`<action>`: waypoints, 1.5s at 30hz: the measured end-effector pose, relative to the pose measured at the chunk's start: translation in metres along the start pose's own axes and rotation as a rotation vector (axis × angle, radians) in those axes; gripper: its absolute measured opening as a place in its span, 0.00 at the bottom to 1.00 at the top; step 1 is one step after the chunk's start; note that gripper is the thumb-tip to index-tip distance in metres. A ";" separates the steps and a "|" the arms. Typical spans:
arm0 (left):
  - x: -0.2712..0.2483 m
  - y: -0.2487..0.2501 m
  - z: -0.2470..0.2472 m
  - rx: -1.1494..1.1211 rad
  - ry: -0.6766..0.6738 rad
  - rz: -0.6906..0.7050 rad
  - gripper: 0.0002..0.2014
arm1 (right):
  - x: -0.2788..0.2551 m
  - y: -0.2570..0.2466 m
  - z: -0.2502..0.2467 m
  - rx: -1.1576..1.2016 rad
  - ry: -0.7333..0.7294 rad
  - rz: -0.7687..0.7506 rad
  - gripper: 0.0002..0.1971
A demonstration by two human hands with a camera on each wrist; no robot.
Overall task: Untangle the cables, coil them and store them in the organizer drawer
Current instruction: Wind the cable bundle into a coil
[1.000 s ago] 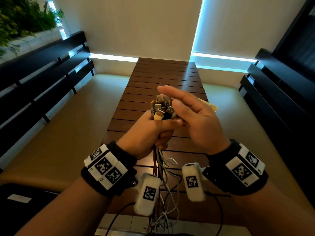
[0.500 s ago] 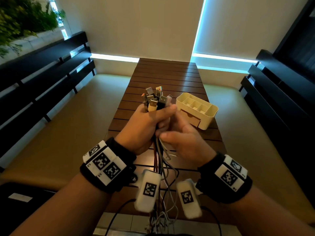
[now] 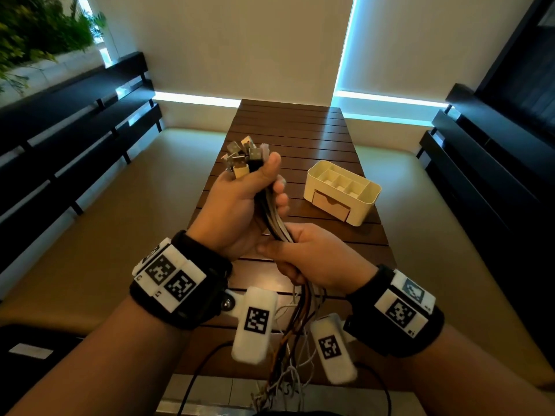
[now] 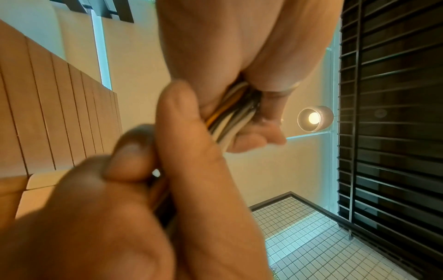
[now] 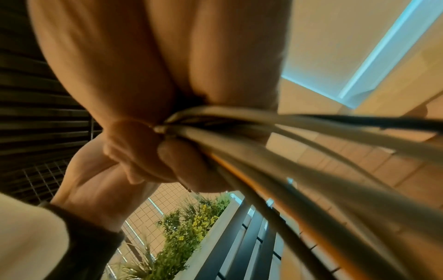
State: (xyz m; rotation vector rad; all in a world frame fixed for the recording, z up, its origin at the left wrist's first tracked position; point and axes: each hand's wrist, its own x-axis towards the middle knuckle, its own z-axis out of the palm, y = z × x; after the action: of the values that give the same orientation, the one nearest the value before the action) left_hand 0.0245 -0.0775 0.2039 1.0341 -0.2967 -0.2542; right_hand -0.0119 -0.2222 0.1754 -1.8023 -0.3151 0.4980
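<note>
My left hand (image 3: 264, 187) grips a bundle of cables (image 3: 276, 223) just under the plugs (image 3: 243, 157), which stick up above my thumb. Below it my right hand (image 3: 288, 253) is wrapped round the same bundle, thumb across the front. White, black and orange strands hang down between my wrists in a loose tangle (image 3: 288, 370). In the left wrist view the cables (image 4: 230, 121) run between both hands. In the right wrist view the cables (image 5: 275, 151) fan out from my closed fingers. The cream organizer (image 3: 371, 202) stands on the table to the right, its small drawer (image 3: 330, 205) closed.
A dark slatted wooden table (image 3: 288, 130) runs away from me. Padded benches with black slatted backs (image 3: 75, 121) line both sides. A planter with green foliage (image 3: 36, 31) sits at the upper left.
My right hand left the plug ends and slid down the bundle, now gripping it below the left hand. The left hand rose slightly with the plugs. The organizer came into view.
</note>
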 end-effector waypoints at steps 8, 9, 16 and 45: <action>0.000 0.007 -0.011 -0.106 0.050 0.002 0.12 | -0.004 0.016 -0.006 -0.286 0.005 0.072 0.13; -0.001 0.006 -0.012 -0.108 0.060 0.008 0.12 | -0.005 0.016 -0.009 -0.306 0.004 0.065 0.13; -0.002 0.008 -0.021 -0.058 0.147 0.043 0.09 | -0.009 0.014 -0.033 -0.243 0.128 -0.036 0.12; -0.016 -0.025 0.001 0.720 -0.149 -0.151 0.05 | -0.003 -0.009 -0.066 -0.214 0.234 -0.108 0.12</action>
State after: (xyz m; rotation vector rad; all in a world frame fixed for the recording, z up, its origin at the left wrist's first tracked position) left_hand 0.0073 -0.0848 0.1802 1.7567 -0.4622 -0.3741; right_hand 0.0180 -0.2764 0.1999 -2.0166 -0.3102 0.1792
